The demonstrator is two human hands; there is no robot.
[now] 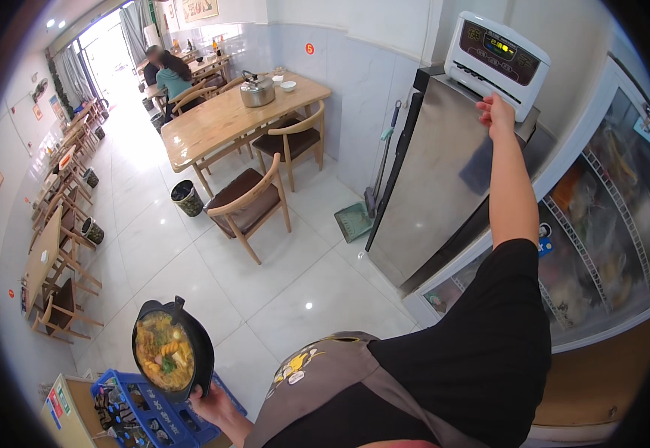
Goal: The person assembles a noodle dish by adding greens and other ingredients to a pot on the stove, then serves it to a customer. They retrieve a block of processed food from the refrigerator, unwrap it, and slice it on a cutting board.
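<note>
My left hand point(215, 406) grips the near rim of a black bowl point(204, 347) at the lower left. Inside it is a broth dish point(165, 353) with greens, an egg and orange-brown pieces. A dark handle point(178, 309), probably a spoon's, rises at the bowl's far side. Up at the right, my right hand point(495, 115) reaches to the front lower edge of a white chopstick dispenser point(498, 59) with a lit display. Its fingers are curled just below the dispensing slot. Whether they hold anything is too small to tell.
The dispenser stands on a steel cabinet point(420, 185), beside a glass-door fridge point(588, 224). A blue bottle crate point(162, 414) lies below the bowl. Ahead are a wooden table point(235, 131) with a metal kettle point(257, 91), a chair point(249, 199), a bin point(186, 197) and a dustpan point(354, 221). People point(173, 78) sit farther back.
</note>
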